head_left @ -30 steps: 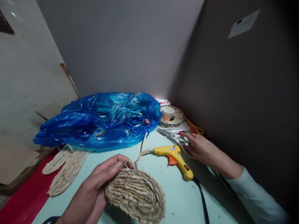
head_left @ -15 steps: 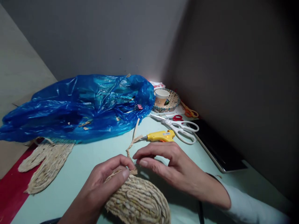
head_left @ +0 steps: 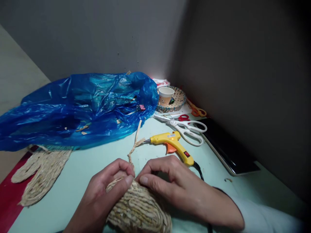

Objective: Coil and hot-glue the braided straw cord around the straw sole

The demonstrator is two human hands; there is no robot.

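Note:
A coiled oval piece of braided straw cord (head_left: 139, 207) is tilted up at the table's near side. My left hand (head_left: 109, 186) is closed on its upper left edge, thumb on the near face and fingers behind. From the top of that edge a loose end of straw braid (head_left: 131, 153) sticks out over the table and splits into flat strands. My right hand (head_left: 170, 184) pinches at the upper right edge of the same piece, thumb and forefinger close together. Just beyond lies a yellow glue gun (head_left: 170, 140), its nozzle by the strands.
White-handled scissors (head_left: 187, 129), red scissors (head_left: 183, 117) and orange scissors (head_left: 200, 111) lie beyond the glue gun. A paper cup (head_left: 166, 96) stands in a woven basket (head_left: 179, 103). A blue plastic bag (head_left: 89, 106), another straw piece (head_left: 41, 174) and a black tablet (head_left: 229, 150) flank the work.
My right hand has moved down and left onto the edge of the straw piece. The glue gun's handle has come into view. The whole view has shifted slightly.

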